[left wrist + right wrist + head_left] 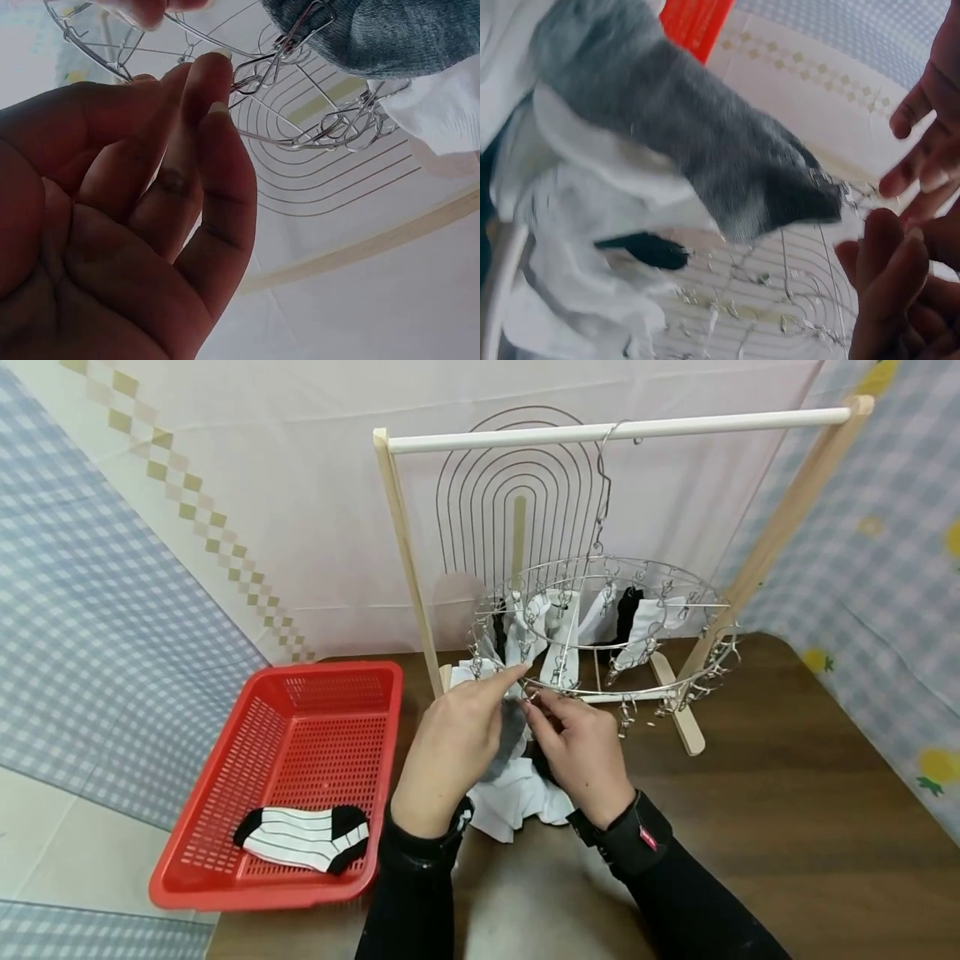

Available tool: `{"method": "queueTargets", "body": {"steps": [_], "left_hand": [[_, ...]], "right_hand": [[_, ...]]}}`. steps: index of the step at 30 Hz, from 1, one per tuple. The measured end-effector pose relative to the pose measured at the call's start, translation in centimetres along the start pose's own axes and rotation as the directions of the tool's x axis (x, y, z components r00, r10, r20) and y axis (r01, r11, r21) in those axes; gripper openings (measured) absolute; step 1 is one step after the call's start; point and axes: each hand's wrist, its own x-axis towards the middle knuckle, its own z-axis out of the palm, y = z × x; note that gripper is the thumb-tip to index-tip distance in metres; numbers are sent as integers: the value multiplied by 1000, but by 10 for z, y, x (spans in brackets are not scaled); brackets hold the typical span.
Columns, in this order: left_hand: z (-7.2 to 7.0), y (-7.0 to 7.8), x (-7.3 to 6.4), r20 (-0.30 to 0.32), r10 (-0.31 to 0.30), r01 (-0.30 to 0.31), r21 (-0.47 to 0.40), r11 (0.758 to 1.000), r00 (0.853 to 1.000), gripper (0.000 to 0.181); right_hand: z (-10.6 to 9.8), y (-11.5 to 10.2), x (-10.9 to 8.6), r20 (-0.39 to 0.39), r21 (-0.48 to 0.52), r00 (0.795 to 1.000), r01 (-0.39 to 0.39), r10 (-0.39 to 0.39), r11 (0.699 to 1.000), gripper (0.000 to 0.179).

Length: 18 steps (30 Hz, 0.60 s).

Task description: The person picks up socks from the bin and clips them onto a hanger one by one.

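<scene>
While we are working at the near rim of a round silver wire drying hanger [577, 647], our right grip [585, 752] is pinching a small silver wire clip [531, 696] between thumb and forefinger. Our left grip [453, 735] is reaching in just beside it, its forefinger pointing forward over the rim; whether its fingers are clasping the wire or only steadying it, we cannot tell. Below and between the two grips, a dark grey knitted sock [675, 105] is hanging by one corner from a clip near the left fingertips. White fabric socks [517, 793] are bunching below the grips, while beyond them a long white sock [562, 652] and a plain black sock [628, 610] are hanging. Left of the left grip, a red plastic slotted basket [345, 669] is holding a black-and-white striped ankle sock [300, 837].

We are judging the grey sock the likeliest to drop: only one clip is visibly biting it, so a knock from either grip could be working it loose. Because the hanger is depending on a thin metal hook [600, 464] over a white rod [487, 439] above the grips, pressing hard on the near rim could be tipping it towards us and setting every sock swinging.
</scene>
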Motion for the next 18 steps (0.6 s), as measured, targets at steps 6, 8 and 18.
{"method": "queueTargets", "body": {"steps": [6, 8, 18], "left_hand": [[-6, 0, -9, 25, 2, -2, -25, 1000, 1000, 39], [-8, 2, -15, 52, -12, 13, -26, 1000, 999, 28], [90, -12, -31, 362, -94, 22, 200, 980, 927, 12]], "right_hand": [[-7, 11, 1, 21, 9, 988, 151, -151, 988, 19], [-9, 14, 0, 21, 16, 983, 183, -183, 983, 18], [-21, 24, 11, 18, 26, 968, 250, -250, 968, 18]]}}
